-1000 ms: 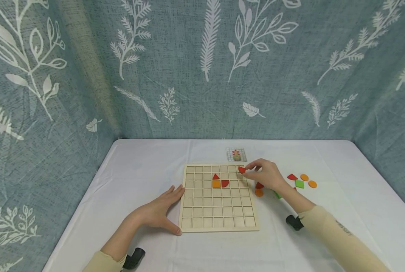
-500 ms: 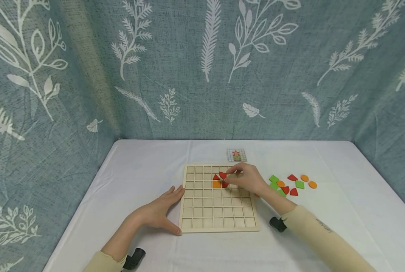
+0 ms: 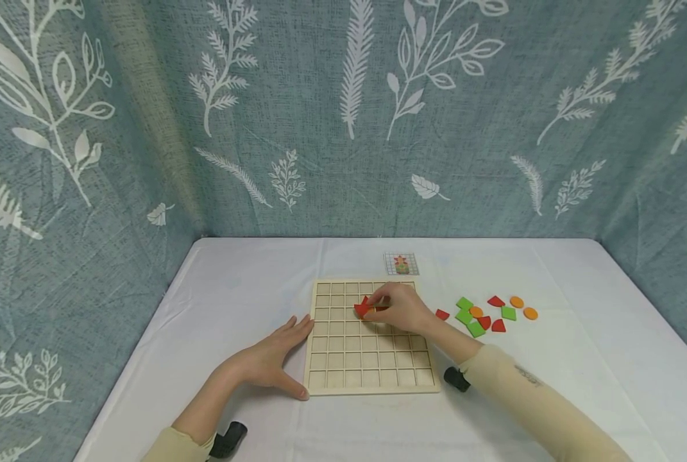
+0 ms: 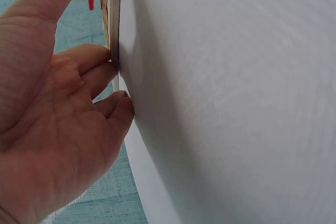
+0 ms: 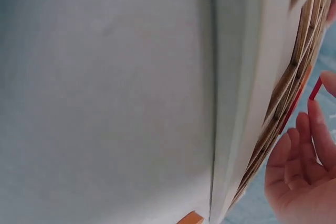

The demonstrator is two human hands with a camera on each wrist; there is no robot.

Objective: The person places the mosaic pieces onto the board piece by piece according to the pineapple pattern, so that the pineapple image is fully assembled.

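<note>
My right hand (image 3: pixel 401 309) pinches a small red fan-shaped piece (image 3: pixel 360 311) between thumb and fingers, just above the wooden grid board (image 3: pixel 349 362). In the right wrist view that red piece (image 5: pixel 315 88) appears edge-on, clear of the grid. A red triangle tip (image 3: pixel 365 299) shows beside my fingertips; the hand mostly hides the pieces lying under it. Spread along the board's left side, my left hand (image 3: pixel 271 359) touches the edge with its fingers and the near corner with its thumb. The left wrist view shows these fingers (image 4: pixel 100 72) against the board's side.
Right of the board lie loose flat pieces: green squares (image 3: pixel 476 329), orange discs (image 3: pixel 530 313) and red fan shapes (image 3: pixel 498 326). One red piece (image 3: pixel 442 314) lies nearest the board. Behind the board is a small pattern card (image 3: pixel 401 264). A patterned curtain (image 3: pixel 343 160) surrounds the white table (image 3: pixel 251 269).
My right hand has carried the red fan-shaped piece leftward from the board's upper right corner to the placed pieces near its upper middle. My left hand has stayed still.
</note>
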